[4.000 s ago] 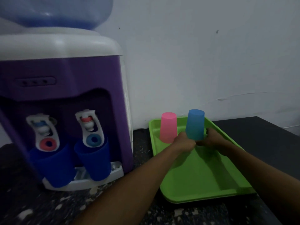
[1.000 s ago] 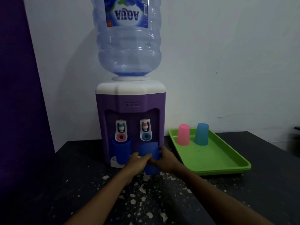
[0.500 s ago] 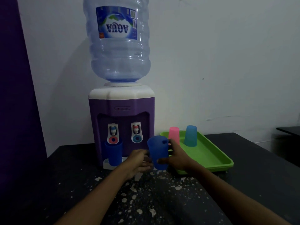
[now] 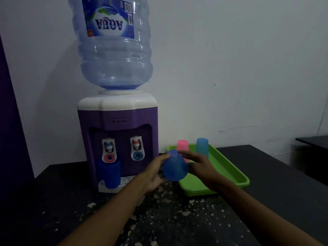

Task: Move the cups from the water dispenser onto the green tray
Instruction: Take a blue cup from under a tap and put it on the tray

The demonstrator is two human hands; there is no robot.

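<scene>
A dark blue cup (image 4: 174, 166) is held in the air between my left hand (image 4: 154, 172) and my right hand (image 4: 198, 165), tipped so its open mouth faces me. It hovers just left of the green tray (image 4: 229, 170). A pink cup (image 4: 182, 145) and a light blue cup (image 4: 202, 146) stand upside down at the tray's far end. Another dark blue cup (image 4: 110, 174) stands under the left tap of the purple water dispenser (image 4: 118, 128). The spot under the right tap is bare.
A large water bottle (image 4: 113, 45) sits on top of the dispenser. The black countertop (image 4: 177, 219) is speckled with white chips. A white wall rises close behind. Another dark surface (image 4: 314, 141) shows at the far right.
Both hands took the dark blue cup from under the right tap, lifted it, and carried it right toward the tray while tipping it over. The camera view pulled back from the tray earlier.
</scene>
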